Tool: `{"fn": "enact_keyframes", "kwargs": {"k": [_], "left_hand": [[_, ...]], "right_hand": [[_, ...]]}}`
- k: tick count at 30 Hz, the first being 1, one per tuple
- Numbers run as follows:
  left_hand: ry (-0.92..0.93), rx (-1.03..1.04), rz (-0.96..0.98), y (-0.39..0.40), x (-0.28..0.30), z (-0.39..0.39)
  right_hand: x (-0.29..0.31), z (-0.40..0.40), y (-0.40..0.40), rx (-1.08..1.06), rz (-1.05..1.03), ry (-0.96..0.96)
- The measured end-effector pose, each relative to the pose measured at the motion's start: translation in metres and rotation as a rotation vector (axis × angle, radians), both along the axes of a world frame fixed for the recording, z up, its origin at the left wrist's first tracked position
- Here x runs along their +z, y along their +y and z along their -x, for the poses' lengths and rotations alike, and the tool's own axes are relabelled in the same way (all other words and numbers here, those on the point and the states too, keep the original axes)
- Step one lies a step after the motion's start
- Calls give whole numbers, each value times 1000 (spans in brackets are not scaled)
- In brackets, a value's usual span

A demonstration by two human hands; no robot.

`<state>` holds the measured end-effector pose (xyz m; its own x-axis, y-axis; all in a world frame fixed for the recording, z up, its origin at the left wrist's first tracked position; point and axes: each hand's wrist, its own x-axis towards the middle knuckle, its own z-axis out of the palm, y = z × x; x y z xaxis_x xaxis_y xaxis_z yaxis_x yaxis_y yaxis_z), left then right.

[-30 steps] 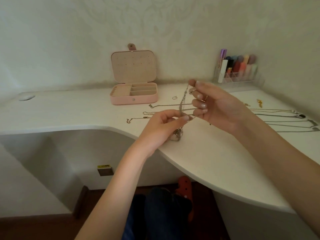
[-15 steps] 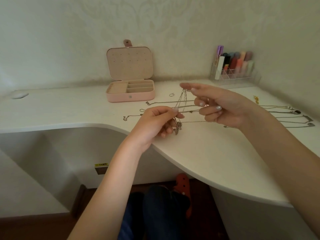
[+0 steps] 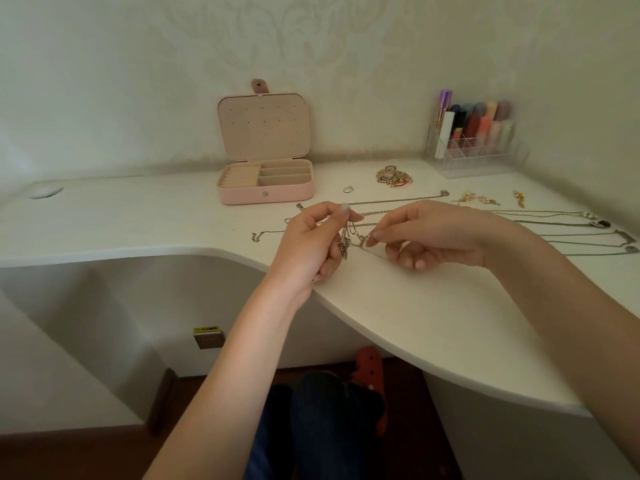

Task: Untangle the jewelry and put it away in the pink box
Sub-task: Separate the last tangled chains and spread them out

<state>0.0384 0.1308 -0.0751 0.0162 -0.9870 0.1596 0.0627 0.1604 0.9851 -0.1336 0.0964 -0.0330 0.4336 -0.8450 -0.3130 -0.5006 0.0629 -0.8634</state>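
Note:
A tangle of thin silver chains [image 3: 348,237] hangs between my two hands just above the white desk [image 3: 433,306]. My left hand [image 3: 311,240] grips the bunch from the left, thumb and fingers curled round it. My right hand [image 3: 426,233] pinches a strand of the same tangle at its fingertips. The pink box [image 3: 266,188] stands open behind my left hand, its lid upright and its compartments showing nothing inside.
Several straightened necklaces [image 3: 571,233] lie to the right. A small ring [image 3: 348,189], a heap of gold-coloured jewelry [image 3: 393,176] and earrings [image 3: 478,199] lie behind my hands. A clear organiser of cosmetics [image 3: 474,147] stands at the back right. The desk edge curves inward near my knees.
Both hands have come down closer to the desk. My right hand dropped from holding the chains up high to pinching a strand low beside my left hand.

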Motion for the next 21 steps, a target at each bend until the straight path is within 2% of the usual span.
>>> {"fn": "enact_keyframes", "kwargs": {"k": [3, 6, 8, 15, 21], "left_hand": [[18, -30, -4, 1, 0, -2], [62, -81, -14, 0, 1, -6], [106, -103, -24, -1, 1, -8], [117, -65, -16, -2, 0, -4], [205, 9, -23, -1, 1, -3]], "right_hand": [[-4, -9, 7, -25, 144, 99], [-3, -14, 11, 5, 433, 146], [-1, -17, 13, 30, 552, 134], [-9, -32, 19, 39, 491, -91], [-6, -28, 16, 24, 401, -202]]}}
